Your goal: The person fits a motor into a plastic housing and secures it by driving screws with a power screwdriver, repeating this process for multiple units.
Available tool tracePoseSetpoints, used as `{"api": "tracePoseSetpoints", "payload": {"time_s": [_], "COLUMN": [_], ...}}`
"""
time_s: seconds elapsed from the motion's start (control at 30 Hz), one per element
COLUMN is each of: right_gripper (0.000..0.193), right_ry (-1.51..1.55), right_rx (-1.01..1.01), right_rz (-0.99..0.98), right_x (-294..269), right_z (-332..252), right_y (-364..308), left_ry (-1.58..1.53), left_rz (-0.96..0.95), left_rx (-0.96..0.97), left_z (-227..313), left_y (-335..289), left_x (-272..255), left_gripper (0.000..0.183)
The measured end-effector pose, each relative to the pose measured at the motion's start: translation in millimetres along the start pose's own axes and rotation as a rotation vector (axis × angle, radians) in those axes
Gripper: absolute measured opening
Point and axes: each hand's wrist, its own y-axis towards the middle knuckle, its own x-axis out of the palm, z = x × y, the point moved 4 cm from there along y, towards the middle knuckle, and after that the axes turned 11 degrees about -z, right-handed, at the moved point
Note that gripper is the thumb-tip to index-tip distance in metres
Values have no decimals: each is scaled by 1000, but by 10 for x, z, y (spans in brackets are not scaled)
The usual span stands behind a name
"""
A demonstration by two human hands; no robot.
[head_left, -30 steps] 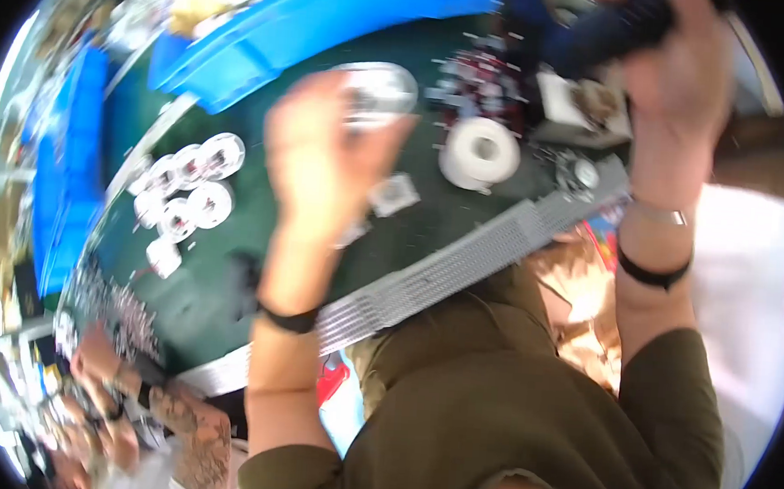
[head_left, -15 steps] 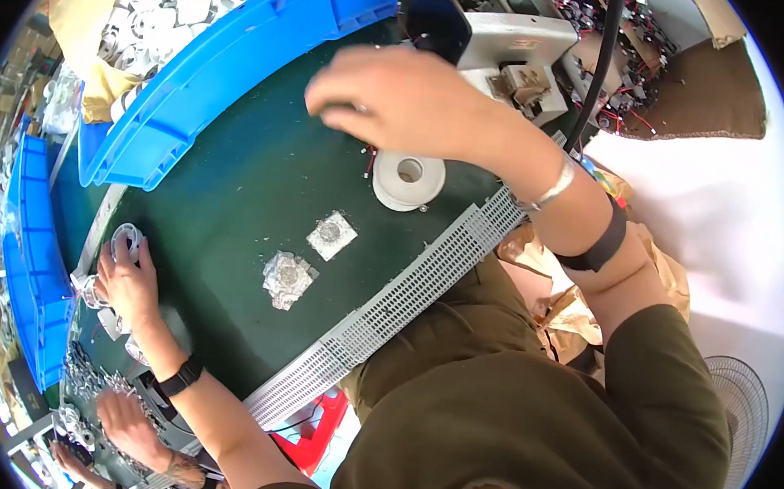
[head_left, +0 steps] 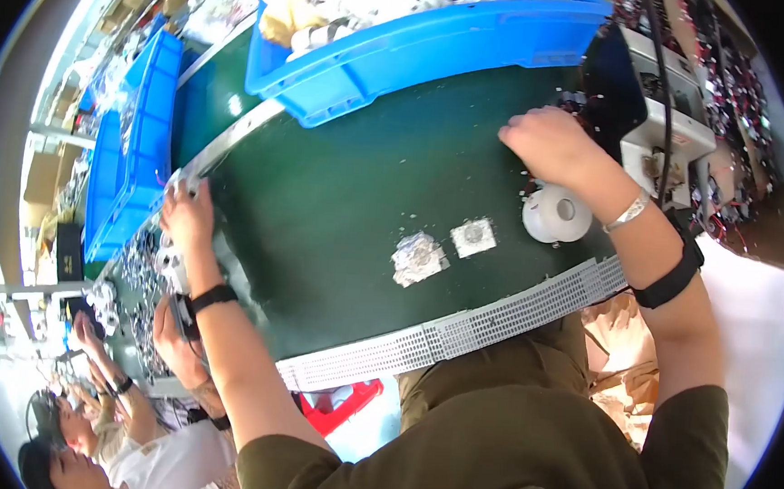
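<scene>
My left hand [head_left: 188,217] reaches to the green table's left edge, its fingers bent around a white ring-shaped part [head_left: 193,182]. More white pieces [head_left: 170,265] lie just below that hand, partly covered by it. At the right, my right hand [head_left: 552,145] is closed with fingers curled over the table; whatever they hold is hidden. Beside its wrist stands a white round spool [head_left: 558,214] with a hole in the middle. Small dark parts with red wires [head_left: 570,101] lie behind the hand. Two silvery-white flat pieces rest mid-table, one crumpled [head_left: 418,259], the other squarish [head_left: 473,237].
A long blue bin [head_left: 424,51] with white parts borders the table's far side. Another blue bin [head_left: 130,153] stands at the left. A white machine [head_left: 668,128] is at the right. A perforated grey strip [head_left: 440,336] lines the near edge. Co-workers [head_left: 154,464] sit at lower left.
The view has turned, shifting the scene rightward. My right hand, blurred before, is now steady and closed near the small wired parts. My left hand stays at the white pieces.
</scene>
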Motion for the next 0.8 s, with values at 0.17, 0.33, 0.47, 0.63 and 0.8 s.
{"api": "tracePoseSetpoints", "payload": {"time_s": [0.17,0.33,0.47,0.63,0.8], "right_gripper": [17,16,15,23,24], "right_ry": [344,670,655,798,772], "right_rx": [5,33,144,85,122], "right_rz": [203,546,477,653,462], "right_x": [-176,-184,-219,-269,-243], "right_z": [159,382,380,353,253], "right_y": [-118,-225,-270,-493,-728], "left_ry": [-571,-779,-504,-411,-641], "left_rz": [292,157,-197,-354,-300], "left_rx": [218,456,729,664,654], "left_z": [783,1817,2611,3242,3286], "left_y": [87,606,1226,1599,1528], "left_x": [-830,-1556,-1370,-1083,-1069], "left_gripper": [27,23,42,63,80]}}
